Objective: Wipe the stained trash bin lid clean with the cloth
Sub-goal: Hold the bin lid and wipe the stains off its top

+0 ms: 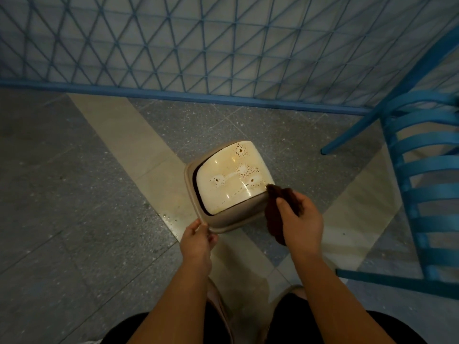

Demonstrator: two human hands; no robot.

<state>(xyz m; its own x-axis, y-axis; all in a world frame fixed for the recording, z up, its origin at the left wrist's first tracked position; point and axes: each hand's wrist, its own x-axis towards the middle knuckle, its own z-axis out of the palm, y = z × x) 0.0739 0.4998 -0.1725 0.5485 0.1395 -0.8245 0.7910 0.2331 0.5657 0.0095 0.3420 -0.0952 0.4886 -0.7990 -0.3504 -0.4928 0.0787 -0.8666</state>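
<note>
Our left hand [197, 235] pinches the near corner of the lid [229, 180]; our right hand [299, 219] grips the cloth [274, 207] touching its right edge (stains lie just left, probably still wet).

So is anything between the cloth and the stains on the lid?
Nothing visible. The right hand holds the cloth at the lid's right edge, stains exposed just beyond. The left hand grips the near corner.

Tiled public walkway; blue mesh fence [198, 45]; blue slatted chair [427, 170].
</note>
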